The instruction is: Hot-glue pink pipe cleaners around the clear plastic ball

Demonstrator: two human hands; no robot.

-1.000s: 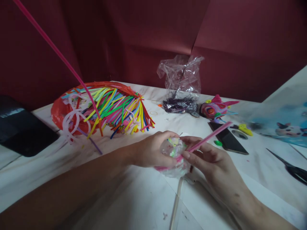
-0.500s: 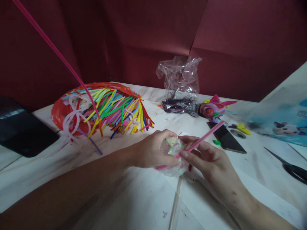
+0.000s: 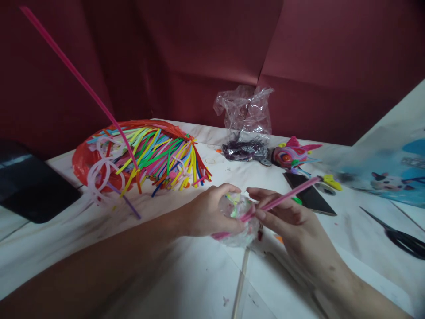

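Note:
My left hand (image 3: 210,212) is closed around a roundish clear plastic object (image 3: 241,239) with pale green, yellow and white bits showing in it. Across its front runs a pink pipe cleaner (image 3: 290,194), partly hidden behind my left fingers. Between thumb and fingers, my right hand (image 3: 290,217) pinches that pipe cleaner at the object's right side, and its free end points up to the right. What lies under the object is mostly covered by my hands.
A red bag (image 3: 79,164) of colourful pipe cleaners (image 3: 166,155) lies left, a long pink one (image 3: 79,79) sticking up. Behind stand a clear bag (image 3: 247,115) and a pink-eared figure (image 3: 288,155). Rightward are a phone (image 3: 312,197), scissors (image 3: 395,235) and a printed bag (image 3: 392,173); left, a black object (image 3: 36,190).
My right hand and the pipe cleaner's free end have moved slightly right and down. More of the pink strip shows across the object. The whole view has shifted a little.

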